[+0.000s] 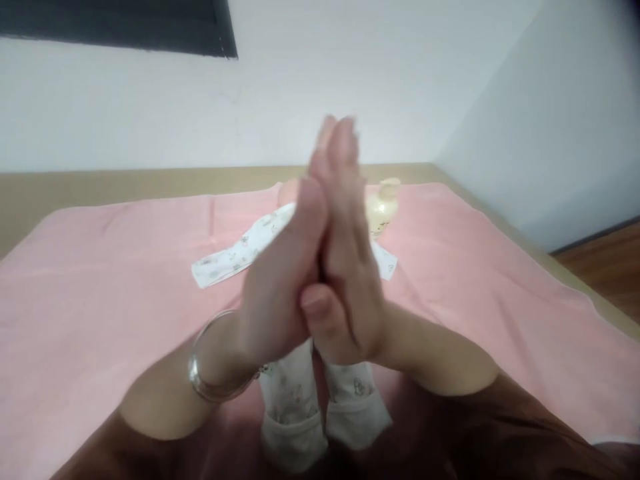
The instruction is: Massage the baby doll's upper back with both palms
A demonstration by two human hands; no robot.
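Broad bare stretches of the pink blanket-covered bed (pixel 100 280) lie open at nine and three o'clock. At twelve o'clock the way is blocked by a white printed baby garment (pixel 235 257) and a pale yellow plastic bottle (pixel 383 207) standing just behind it. At six o'clock two white printed trouser legs (pixel 320 407) lie side by side.
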